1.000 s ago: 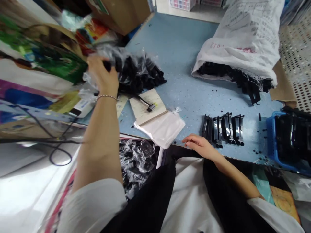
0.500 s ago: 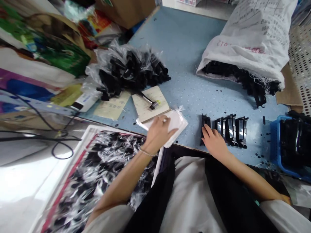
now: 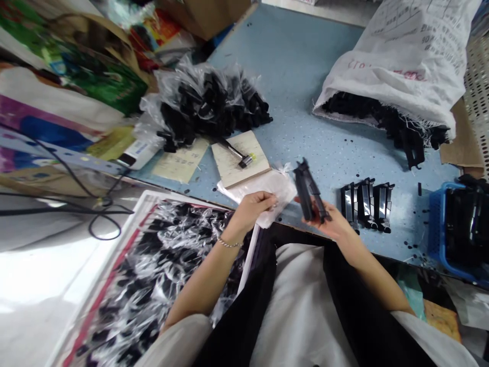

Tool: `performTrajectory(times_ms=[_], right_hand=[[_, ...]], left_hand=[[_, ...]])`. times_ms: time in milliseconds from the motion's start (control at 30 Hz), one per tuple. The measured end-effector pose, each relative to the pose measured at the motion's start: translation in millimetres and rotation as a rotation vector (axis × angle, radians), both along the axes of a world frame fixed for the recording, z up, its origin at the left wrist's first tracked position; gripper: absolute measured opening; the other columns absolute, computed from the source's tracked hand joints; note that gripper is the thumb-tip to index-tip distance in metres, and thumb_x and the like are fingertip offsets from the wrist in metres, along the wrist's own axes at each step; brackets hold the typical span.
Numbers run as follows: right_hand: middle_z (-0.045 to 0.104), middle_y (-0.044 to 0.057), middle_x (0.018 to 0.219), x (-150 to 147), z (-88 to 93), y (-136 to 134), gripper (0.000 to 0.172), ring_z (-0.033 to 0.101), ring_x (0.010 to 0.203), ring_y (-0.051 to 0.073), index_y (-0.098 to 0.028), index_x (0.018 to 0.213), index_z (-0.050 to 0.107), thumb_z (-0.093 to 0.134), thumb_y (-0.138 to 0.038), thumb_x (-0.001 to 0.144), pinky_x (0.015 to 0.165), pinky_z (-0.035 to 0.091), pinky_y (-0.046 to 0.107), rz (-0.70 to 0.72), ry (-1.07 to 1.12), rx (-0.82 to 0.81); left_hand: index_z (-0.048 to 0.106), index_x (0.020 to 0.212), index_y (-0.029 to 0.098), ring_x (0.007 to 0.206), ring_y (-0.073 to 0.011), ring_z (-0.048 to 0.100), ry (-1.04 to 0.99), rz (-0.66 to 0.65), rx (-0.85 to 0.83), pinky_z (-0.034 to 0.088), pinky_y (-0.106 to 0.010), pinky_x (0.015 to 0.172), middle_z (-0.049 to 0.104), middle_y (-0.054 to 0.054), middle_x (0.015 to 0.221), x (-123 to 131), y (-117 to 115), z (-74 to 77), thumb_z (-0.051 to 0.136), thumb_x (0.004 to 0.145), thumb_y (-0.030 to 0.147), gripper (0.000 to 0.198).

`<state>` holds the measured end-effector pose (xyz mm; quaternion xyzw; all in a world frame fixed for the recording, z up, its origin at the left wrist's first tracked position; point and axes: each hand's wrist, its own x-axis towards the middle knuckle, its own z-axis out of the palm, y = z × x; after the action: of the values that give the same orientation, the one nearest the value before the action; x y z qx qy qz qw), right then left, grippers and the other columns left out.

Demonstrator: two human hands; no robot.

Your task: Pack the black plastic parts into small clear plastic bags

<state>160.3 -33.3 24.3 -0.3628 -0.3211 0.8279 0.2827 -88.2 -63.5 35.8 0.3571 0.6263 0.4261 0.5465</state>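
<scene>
My right hand (image 3: pixel 331 222) holds a black plastic part (image 3: pixel 309 191) lifted off the blue table (image 3: pixel 298 76), tilted with one end up. My left hand (image 3: pixel 250 209) pinches the top sheet of a stack of clear plastic bags (image 3: pixel 267 186) at the table's near edge. To the right of the lifted part, a row of three similar black parts (image 3: pixel 365 201) lies on the table.
A heap of bagged black parts (image 3: pixel 208 109) lies at the back left, beside a notepad with a small tool (image 3: pixel 239 155). A white sack (image 3: pixel 397 61) spills black parts at the back right. A blue basket (image 3: pixel 458 229) stands right. A box of bagged parts (image 3: pixel 153 285) sits lower left.
My left hand came back from the bagged heap to the stack of bags and now pinches one. My right hand reached the leftmost black part and picked it up.
</scene>
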Motion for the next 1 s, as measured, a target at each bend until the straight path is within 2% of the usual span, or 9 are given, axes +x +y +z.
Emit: performTrajectory(times_ms=[100,233,300,400,567,700,800,900,1000], right_hand=[[0.072,-0.001,0.072,-30,-9.9,-6,0.035,0.067,0.059,0.014,-0.02,0.089,0.069,0.089,-0.038,0.067,0.056,0.059,0.025,0.027,0.139,-0.129],[0.072,0.0,0.068,-26,-14.1,1,0.037,0.072,0.062,0.016,-0.019,0.075,0.067,0.095,-0.034,0.056,0.051,0.057,0.021,-0.168,0.063,-0.154],[0.072,0.0,0.07,-8,-8.1,-1,0.036,0.072,0.064,0.016,-0.019,0.079,0.069,0.095,-0.032,0.058,0.053,0.058,0.021,-0.227,0.038,-0.148],[0.074,0.001,0.078,19,6.5,-17,0.028,0.07,0.063,0.015,-0.02,0.089,0.071,0.088,-0.033,0.071,0.057,0.059,0.025,-0.152,0.064,-0.178],[0.077,0.01,0.086,28,11.7,-45,0.024,0.071,0.063,0.015,-0.015,0.091,0.068,0.081,-0.031,0.08,0.055,0.058,0.022,0.162,0.109,-0.378],[0.074,0.008,0.087,9,-6.0,-34,0.024,0.071,0.067,0.013,-0.014,0.098,0.065,0.077,-0.03,0.084,0.059,0.06,0.019,0.072,0.17,-0.421],[0.069,0.0,0.079,-7,-15.1,-21,0.031,0.067,0.063,0.012,-0.019,0.102,0.062,0.08,-0.029,0.08,0.056,0.059,0.02,-0.065,0.127,-0.243],[0.067,-0.004,0.081,-19,-14.8,-18,0.044,0.064,0.067,0.012,-0.024,0.115,0.059,0.08,-0.03,0.078,0.063,0.059,0.025,-0.212,-0.058,0.11],[0.069,0.0,0.088,-22,-7.5,-23,0.03,0.064,0.079,0.016,-0.023,0.11,0.061,0.072,-0.034,0.085,0.078,0.058,0.031,-0.239,-0.349,0.447]], left_hand=[[0.067,0.071,0.016,0.062,-0.0131,0.058,0.093,0.035,0.069,0.045,-0.025,0.061,0.066,-0.001,0.066,17,-4,-5.3,0.077,0.067,0.037,0.024],[0.061,0.076,0.018,0.077,-0.0165,0.067,0.282,0.162,0.316,0.054,-0.029,0.072,0.071,-0.004,0.083,12,-7,-8.0,0.071,0.079,0.03,0.016],[0.065,0.084,0.019,0.093,-0.0194,0.069,0.505,0.092,0.482,0.058,-0.034,0.085,0.073,-0.007,0.098,9,-10,-6.9,0.063,0.085,0.022,0.004],[0.072,0.103,0.021,0.112,-0.0216,0.067,0.777,-0.133,0.608,0.055,-0.041,0.103,0.071,-0.01,0.116,10,-11,-6.6,0.048,0.094,0.013,0.027],[0.058,0.141,0.02,0.126,-0.0227,0.062,0.808,-0.201,0.548,0.053,-0.04,0.109,0.06,-0.013,0.139,18,-9,-8.6,0.048,0.097,0.014,0.046],[0.039,0.157,0.025,0.135,-0.0233,0.056,0.848,-0.33,0.72,0.05,-0.041,0.114,0.056,-0.013,0.145,28,-23,-2.2,0.043,0.098,0.009,0.061],[0.023,0.163,0.029,0.136,-0.0218,0.055,0.796,-0.465,0.854,0.051,-0.04,0.114,0.055,-0.013,0.146,42,-39,6.6,0.043,0.097,0.004,0.074],[0.016,0.164,0.031,0.141,-0.0222,0.051,0.7,-0.503,0.852,0.052,-0.039,0.112,0.05,-0.014,0.15,51,-44,12.9,0.043,0.095,0.003,0.079],[0.025,0.161,0.027,0.148,-0.0288,0.042,0.69,-0.564,0.833,0.054,-0.044,0.11,0.038,-0.018,0.159,53,-39,14.7,0.053,0.095,0.011,0.074]])
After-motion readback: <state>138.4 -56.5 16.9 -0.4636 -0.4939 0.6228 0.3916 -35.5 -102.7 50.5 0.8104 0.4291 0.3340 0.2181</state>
